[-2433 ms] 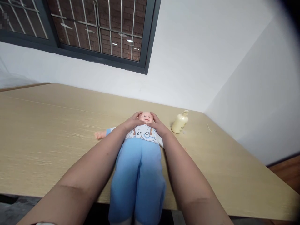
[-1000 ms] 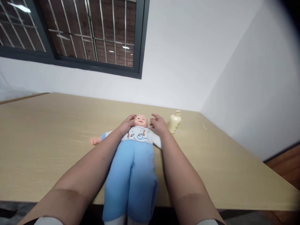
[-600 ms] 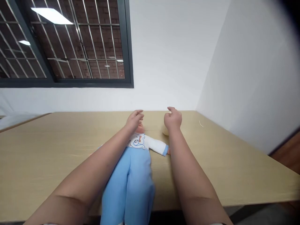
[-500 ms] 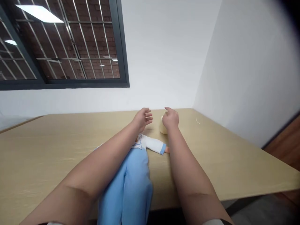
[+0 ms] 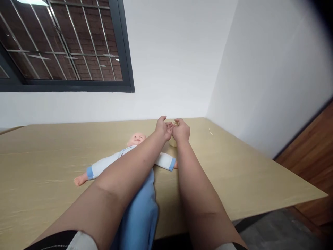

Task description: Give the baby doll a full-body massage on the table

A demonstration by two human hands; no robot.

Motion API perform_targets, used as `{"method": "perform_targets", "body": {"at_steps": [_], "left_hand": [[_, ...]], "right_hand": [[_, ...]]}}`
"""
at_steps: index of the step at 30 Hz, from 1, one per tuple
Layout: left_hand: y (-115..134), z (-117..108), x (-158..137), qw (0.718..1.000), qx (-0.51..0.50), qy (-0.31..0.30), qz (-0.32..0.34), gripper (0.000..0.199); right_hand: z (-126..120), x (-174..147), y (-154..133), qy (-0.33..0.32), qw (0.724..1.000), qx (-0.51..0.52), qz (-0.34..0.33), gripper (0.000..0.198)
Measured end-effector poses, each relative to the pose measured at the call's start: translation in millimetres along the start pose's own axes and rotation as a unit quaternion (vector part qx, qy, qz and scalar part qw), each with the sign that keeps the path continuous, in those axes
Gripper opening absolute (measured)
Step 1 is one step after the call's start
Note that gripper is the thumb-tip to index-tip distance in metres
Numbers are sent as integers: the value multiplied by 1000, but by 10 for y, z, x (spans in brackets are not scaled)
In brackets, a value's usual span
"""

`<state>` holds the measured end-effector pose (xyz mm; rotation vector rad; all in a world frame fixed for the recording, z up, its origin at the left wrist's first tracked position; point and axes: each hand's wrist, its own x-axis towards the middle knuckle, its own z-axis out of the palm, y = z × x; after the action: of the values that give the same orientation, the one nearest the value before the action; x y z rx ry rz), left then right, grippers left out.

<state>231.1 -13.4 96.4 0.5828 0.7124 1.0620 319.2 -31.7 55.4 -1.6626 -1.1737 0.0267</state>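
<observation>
My left hand (image 5: 164, 127) is open, palm turned up and fingers stretched toward my right hand. Curled over the upper part of a pale cream bottle-like container (image 5: 172, 142) is my right hand (image 5: 181, 130); it hides most of the container. Both hands are close together, their fingers seeming to meet. A baby doll (image 5: 137, 138) lies on its back nearer to me, in a white top with blue cuffs and blue trousers. My left forearm crosses over the doll's chest and covers part of it.
A light wood-toned table (image 5: 221, 180) extends under everything, against white walls. A thin pale strand (image 5: 211, 132) lies at the right. A barred window (image 5: 65, 45) is at the upper left, and a brown wooden panel (image 5: 309, 146) stands beyond the table's right side.
My left hand has moved toward the container and turned palm up beside my right hand. The fingers of my right hand have curled in more. The view has shifted, showing the doll's head and other arm.
</observation>
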Motion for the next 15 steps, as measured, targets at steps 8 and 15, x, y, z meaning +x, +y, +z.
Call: {"method": "perform_targets", "body": {"at_steps": [8, 15], "left_hand": [[217, -291, -236, 1000, 9, -6, 14, 37], [548, -888, -638, 996, -42, -26, 80, 25]], "right_hand": [[-134, 24, -223, -37, 998, -50, 21, 46], [15, -577, -1156, -168, 962, 90, -197, 65]]}}
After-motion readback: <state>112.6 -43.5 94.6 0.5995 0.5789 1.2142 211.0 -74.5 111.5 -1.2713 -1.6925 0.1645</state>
